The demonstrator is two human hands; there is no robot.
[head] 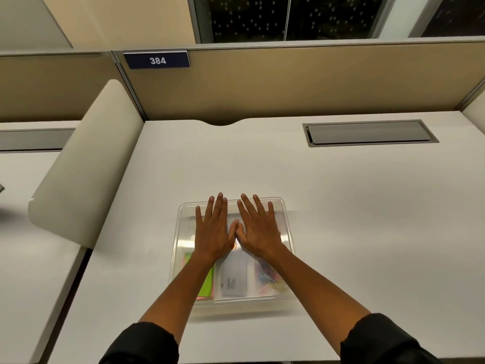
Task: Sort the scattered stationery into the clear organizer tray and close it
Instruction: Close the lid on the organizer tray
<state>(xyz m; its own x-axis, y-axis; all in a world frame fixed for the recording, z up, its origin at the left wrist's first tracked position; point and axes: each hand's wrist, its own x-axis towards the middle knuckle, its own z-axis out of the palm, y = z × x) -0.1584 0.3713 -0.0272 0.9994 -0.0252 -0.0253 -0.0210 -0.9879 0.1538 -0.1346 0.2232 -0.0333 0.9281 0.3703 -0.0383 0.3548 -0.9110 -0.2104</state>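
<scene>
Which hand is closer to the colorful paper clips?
Right. The right hand lies flat on the clear lid just beyond the paper clips; the left hand presses farther over, above the green notes.

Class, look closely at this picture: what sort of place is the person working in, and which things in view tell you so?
Most likely an office or study cubicle. A white desk is fenced by tan partition panels, one bearing a numbered plate, 384, and a grey cable hatch is set into the desktop. Dark windows above suggest night.
</scene>
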